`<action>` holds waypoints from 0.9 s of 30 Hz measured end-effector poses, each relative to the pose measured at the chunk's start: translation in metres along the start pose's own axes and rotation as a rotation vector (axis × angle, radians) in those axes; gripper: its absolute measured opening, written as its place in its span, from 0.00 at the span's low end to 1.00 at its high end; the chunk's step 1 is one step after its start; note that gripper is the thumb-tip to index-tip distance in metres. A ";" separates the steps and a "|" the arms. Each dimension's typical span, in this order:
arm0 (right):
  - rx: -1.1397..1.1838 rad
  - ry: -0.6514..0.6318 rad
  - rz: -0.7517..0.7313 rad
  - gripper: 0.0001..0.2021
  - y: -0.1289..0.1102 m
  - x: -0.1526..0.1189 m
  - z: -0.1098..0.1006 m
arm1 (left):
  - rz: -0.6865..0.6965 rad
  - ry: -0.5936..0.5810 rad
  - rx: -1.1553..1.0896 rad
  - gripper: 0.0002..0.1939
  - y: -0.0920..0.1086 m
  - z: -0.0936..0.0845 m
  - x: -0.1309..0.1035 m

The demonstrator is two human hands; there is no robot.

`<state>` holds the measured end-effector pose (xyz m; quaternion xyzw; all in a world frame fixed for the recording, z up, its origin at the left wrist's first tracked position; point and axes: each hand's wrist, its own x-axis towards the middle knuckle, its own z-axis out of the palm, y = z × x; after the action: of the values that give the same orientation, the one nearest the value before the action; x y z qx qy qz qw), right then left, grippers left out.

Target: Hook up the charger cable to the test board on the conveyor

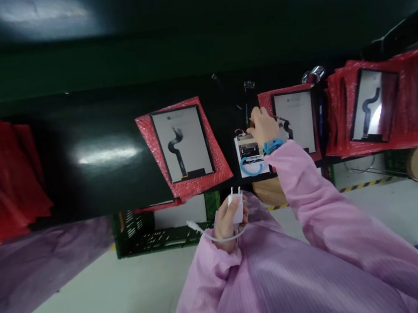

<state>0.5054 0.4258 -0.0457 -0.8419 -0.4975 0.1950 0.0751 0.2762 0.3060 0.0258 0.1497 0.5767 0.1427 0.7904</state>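
Closest to me, my left hand [226, 220] is closed around a white plug [237, 208]. The plug stands up, its two metal pins pointing away from me toward the table. A thin white cable [207, 234] hangs from it and curls under my fingers. Farther out, my right hand [264, 125] is curled shut on something small; I cannot tell what. It rests by a little test board [249, 150] on the dark table [95, 135]. A screen panel [182, 143] lies to the left on red wrap [218, 168].
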 end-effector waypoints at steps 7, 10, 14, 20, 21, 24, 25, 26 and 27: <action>-0.023 -0.001 0.115 0.11 0.012 -0.015 0.014 | 0.036 0.030 -0.015 0.34 0.008 0.004 -0.007; -0.038 -0.011 0.112 0.12 0.012 -0.015 0.020 | 0.050 0.024 -0.015 0.34 0.011 0.009 -0.008; -0.057 0.000 0.095 0.10 0.006 -0.026 0.025 | 0.064 0.028 -0.014 0.34 0.016 0.017 -0.011; 0.214 0.161 0.080 0.06 0.000 -0.013 0.003 | 0.075 0.095 -0.067 0.35 0.022 0.023 -0.018; 0.284 0.173 0.104 0.07 -0.001 0.000 -0.002 | 0.078 0.105 -0.082 0.35 0.023 0.023 -0.018; 0.474 0.080 0.288 0.16 -0.006 0.049 -0.014 | 0.082 0.118 -0.157 0.33 0.025 0.022 -0.021; 0.509 0.042 0.334 0.19 -0.007 0.065 -0.016 | 0.082 0.109 -0.188 0.32 0.026 0.022 -0.022; 0.540 0.009 0.367 0.20 -0.009 0.079 -0.016 | 0.089 0.091 -0.219 0.30 0.027 0.021 -0.023; 0.564 -0.014 0.385 0.21 -0.010 0.089 -0.016 | 0.104 0.071 -0.246 0.29 0.027 0.021 -0.025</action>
<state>0.5420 0.5090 -0.0502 -0.8651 -0.2562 0.3415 0.2633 0.2874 0.3197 0.0642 0.0763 0.5740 0.2583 0.7733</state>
